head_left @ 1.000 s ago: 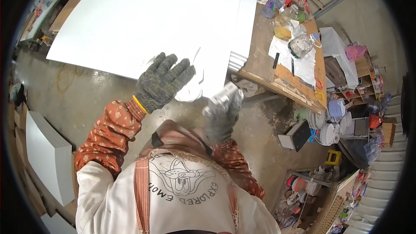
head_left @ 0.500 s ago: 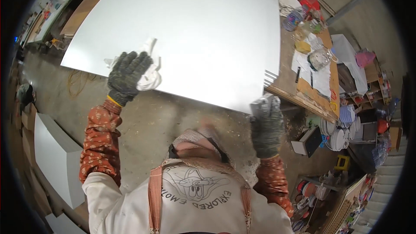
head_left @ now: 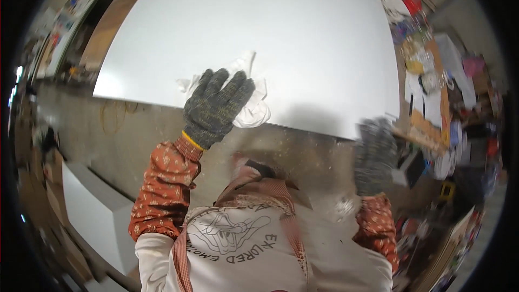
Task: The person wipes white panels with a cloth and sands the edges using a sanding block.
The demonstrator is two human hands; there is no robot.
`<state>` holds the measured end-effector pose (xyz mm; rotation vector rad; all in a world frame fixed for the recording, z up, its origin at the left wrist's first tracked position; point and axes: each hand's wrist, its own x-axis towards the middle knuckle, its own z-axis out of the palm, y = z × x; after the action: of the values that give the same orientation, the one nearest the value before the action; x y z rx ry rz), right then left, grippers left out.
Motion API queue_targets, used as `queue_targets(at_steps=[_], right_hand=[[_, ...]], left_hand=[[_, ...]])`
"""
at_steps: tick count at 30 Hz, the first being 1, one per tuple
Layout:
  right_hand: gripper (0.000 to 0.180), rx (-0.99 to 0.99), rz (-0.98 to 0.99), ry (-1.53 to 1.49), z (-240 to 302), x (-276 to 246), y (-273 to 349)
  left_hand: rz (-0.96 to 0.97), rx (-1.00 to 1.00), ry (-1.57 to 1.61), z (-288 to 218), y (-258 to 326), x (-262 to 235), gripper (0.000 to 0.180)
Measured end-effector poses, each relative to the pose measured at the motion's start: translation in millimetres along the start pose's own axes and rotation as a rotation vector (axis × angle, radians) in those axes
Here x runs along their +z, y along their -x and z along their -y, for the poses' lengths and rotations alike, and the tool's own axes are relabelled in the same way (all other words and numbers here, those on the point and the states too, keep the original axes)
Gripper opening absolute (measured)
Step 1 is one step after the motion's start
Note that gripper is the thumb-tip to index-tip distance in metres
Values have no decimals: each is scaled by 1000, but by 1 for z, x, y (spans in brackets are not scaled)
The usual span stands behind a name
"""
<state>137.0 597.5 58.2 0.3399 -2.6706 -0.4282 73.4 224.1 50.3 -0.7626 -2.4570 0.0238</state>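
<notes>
Evidently the left hand [head_left: 213,104], flat with fingers extended over the white cloth [head_left: 253,115], has shifted rightward along the near edge of the white panel [head_left: 259,32], bringing another stretch under the cloth. The right hand [head_left: 374,156], well apart, blurs by the panel's near right corner; its grip I cannot tell.

Along the right edge of the wooden bench [head_left: 427,125] I see a sheet of white paper [head_left: 430,109] toward the near corner, a yellow block [head_left: 414,66] just beyond it, then blurred plastic bottles [head_left: 401,33] and something red [head_left: 412,1] farther back. Past that edge I make out a pink bundle [head_left: 474,65] and, lower down, a yellow stool [head_left: 447,190].
</notes>
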Motion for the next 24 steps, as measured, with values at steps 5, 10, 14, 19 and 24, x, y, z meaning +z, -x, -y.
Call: queue_targets(at_steps=[5, 10, 14, 19, 24], right_hand=[[28, -72, -384, -692, 152, 3, -58], [43, 151, -65, -330, 106, 1, -45], [46, 504, -97, -139, 29, 20, -6], [37, 822, 181, -386, 145, 6, -55], [36, 819, 161, -410, 187, -47, -82]], left_hand=[[69, 102, 6, 14, 12, 5, 47], [-20, 98, -83, 128, 70, 5, 41], [111, 31, -102, 236, 121, -12, 37], [24, 91, -137, 278, 141, -12, 39], [28, 315, -88, 318, 157, -28, 42]])
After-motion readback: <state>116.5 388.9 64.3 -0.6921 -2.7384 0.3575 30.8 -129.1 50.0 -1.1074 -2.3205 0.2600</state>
